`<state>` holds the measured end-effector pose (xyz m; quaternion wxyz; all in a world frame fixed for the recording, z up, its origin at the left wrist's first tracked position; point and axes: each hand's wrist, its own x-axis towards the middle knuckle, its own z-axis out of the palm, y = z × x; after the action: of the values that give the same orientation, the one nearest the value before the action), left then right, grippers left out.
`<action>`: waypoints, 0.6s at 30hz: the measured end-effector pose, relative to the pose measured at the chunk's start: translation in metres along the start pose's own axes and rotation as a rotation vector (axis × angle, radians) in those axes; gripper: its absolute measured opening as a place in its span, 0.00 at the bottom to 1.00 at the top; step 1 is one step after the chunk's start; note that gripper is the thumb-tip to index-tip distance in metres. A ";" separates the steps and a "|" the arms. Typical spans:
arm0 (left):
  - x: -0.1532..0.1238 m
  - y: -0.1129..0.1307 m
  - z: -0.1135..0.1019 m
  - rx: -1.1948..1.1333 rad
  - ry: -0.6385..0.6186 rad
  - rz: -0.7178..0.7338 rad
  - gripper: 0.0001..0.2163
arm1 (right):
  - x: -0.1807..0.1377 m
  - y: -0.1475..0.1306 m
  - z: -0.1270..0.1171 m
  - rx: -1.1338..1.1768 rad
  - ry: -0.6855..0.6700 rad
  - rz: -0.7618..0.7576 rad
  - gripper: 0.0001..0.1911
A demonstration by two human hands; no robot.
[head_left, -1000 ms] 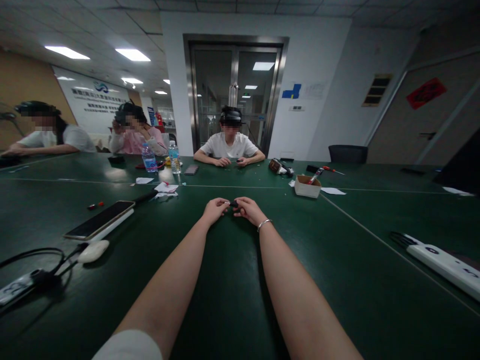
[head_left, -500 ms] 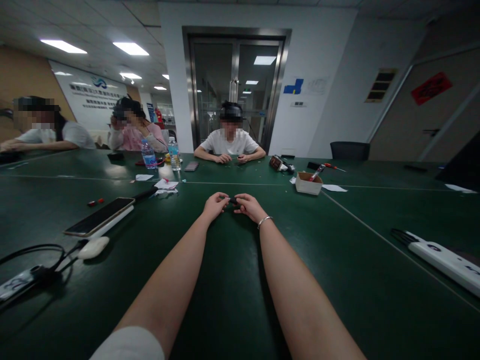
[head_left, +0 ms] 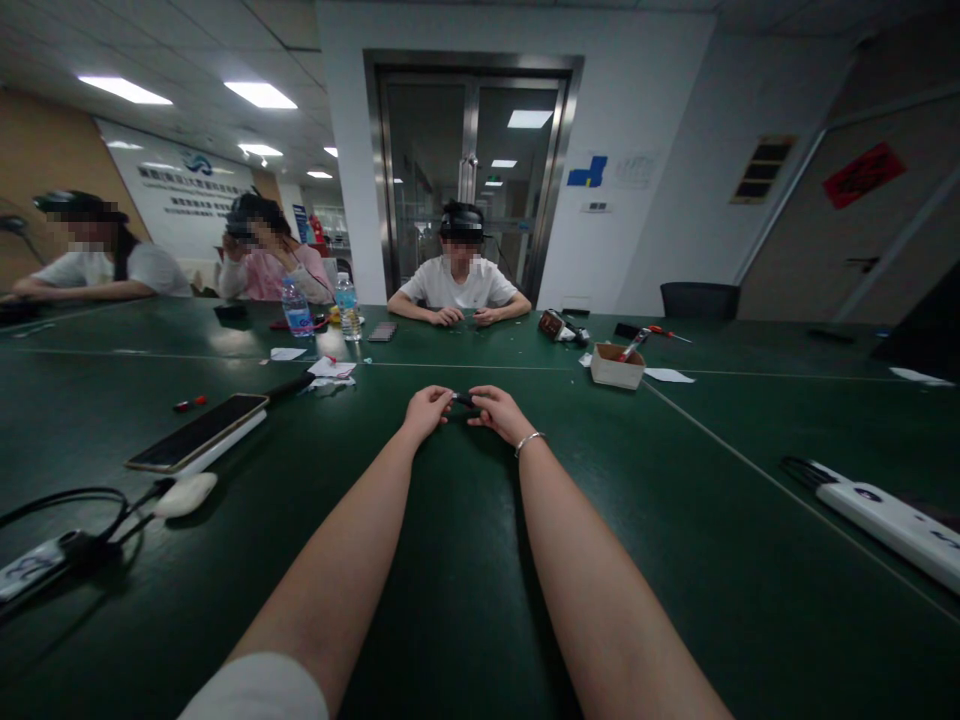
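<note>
Both of my arms reach out over the dark green table. Between my hands is a small black stick-like piece with a paler left end; its exact kind is too small to make out. The fingertips of my left hand pinch the pale end. My right hand, with a silver bracelet at the wrist, grips the black end between thumb and fingers. The piece is held just above or at the tabletop; which of these, I cannot tell. My fingers hide part of both its ends.
A phone on a white block, cables and a white rounded device lie left. Ahead right stands a small box; a white power strip is far right. Two bottles stand ahead left. Several people sit around the table.
My left hand has shifted slightly left, and more of the piece's pale end now shows between my hands. My right hand stays nearly still.
</note>
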<state>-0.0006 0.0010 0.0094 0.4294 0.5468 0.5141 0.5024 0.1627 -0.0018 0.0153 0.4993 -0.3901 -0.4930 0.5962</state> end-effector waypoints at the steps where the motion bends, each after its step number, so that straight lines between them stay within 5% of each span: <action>1: -0.001 0.001 0.000 -0.004 0.024 -0.011 0.10 | 0.000 0.000 0.000 0.001 0.004 -0.003 0.06; 18: -0.001 0.002 -0.001 0.052 -0.049 -0.036 0.12 | -0.002 0.000 -0.001 0.016 -0.032 -0.007 0.07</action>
<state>-0.0013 -0.0002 0.0110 0.4365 0.5606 0.5258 0.4677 0.1641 -0.0035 0.0151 0.4965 -0.3748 -0.4973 0.6047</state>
